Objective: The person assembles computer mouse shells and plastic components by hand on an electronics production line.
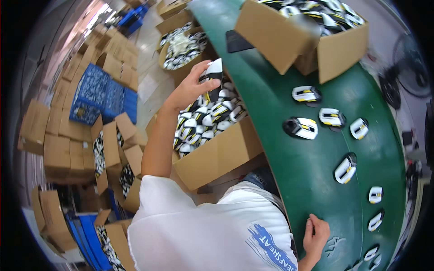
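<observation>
Left hand lifts a shell from the box

The left hand (pixel 192 88) grips a black-and-white shell (pixel 213 74) above the open carton (pixel 221 153) of shells; the right hand (pixel 316 235) rests flat, fingers loose, on the green belt (pixel 307 176)

Single view: head-worn fisheye, looking steeply down over the wearer's white-shirted shoulder (pixel 203 226). Faces the green conveyor belt (pixel 312 180), which curves along the right side; open cartons on the floor (pixel 149 54) fill the left. Near range, arm's reach; straight edges bend toward the dark rim.
</observation>
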Action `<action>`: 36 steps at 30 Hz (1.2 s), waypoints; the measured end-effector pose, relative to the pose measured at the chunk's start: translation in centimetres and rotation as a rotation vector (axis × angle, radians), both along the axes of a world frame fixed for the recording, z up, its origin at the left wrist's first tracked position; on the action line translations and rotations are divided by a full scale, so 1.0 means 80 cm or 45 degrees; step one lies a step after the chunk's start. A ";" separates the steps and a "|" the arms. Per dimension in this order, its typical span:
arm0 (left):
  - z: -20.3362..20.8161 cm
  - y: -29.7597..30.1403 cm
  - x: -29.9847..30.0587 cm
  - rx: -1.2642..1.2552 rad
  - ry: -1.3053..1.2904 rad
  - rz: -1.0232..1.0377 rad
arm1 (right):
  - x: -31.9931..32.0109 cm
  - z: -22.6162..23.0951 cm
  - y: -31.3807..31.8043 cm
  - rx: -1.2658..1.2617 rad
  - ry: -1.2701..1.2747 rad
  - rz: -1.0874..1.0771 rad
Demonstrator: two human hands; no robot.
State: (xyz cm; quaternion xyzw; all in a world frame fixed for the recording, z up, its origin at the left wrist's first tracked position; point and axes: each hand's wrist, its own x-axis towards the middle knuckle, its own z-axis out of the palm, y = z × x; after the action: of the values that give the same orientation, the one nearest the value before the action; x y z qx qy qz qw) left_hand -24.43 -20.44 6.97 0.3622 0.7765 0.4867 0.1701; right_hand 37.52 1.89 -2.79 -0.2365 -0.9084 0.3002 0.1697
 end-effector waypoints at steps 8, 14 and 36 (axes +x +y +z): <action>-0.151 -0.219 -0.030 -0.766 0.055 0.469 | -0.072 -0.007 0.037 0.095 -0.093 -0.041; -0.205 -0.228 0.031 -1.031 0.341 0.173 | -0.076 -0.042 0.028 0.140 -0.059 -0.220; -0.326 -0.223 0.088 -1.080 0.667 0.097 | -0.055 -0.017 0.017 0.027 0.166 -0.282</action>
State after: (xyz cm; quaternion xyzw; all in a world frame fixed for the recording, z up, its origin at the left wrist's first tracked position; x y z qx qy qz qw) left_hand -17.38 -38.31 -19.13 0.3425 0.9354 0.0265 0.0836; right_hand 33.12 3.28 -4.18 -0.3133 -0.8669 0.2846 0.2631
